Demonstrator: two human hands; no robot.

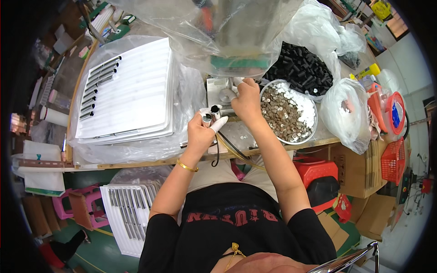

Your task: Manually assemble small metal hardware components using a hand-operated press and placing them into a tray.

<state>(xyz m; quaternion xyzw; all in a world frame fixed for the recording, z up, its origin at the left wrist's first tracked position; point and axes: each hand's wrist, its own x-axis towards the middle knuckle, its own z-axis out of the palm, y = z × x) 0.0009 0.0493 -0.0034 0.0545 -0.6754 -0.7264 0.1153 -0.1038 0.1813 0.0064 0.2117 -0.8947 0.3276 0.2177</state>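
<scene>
My left hand (200,134), with white covers on some fingertips, is closed around two short-looking shiny metal tubes (207,119) whose dark open ends point up. How far the tubes run beneath the hand is hidden. Just right of it, my right hand (247,101) has its fingers curled together beside a metal fixture (226,95) with a rounded part. What those fingers pinch, if anything, cannot be made out. A clear round tub (315,132) of small, round metal pieces (282,109) stands close to my right wrist.
Stacked white foam sheets (136,86) at left carry a row of metal tubes (101,77). Black cylindrical pieces (300,70) fill a bag at back right. Plastic sheeting (182,22) hangs ahead. Beyond the table edge are a red stool (314,170) and cardboard boxes (355,164).
</scene>
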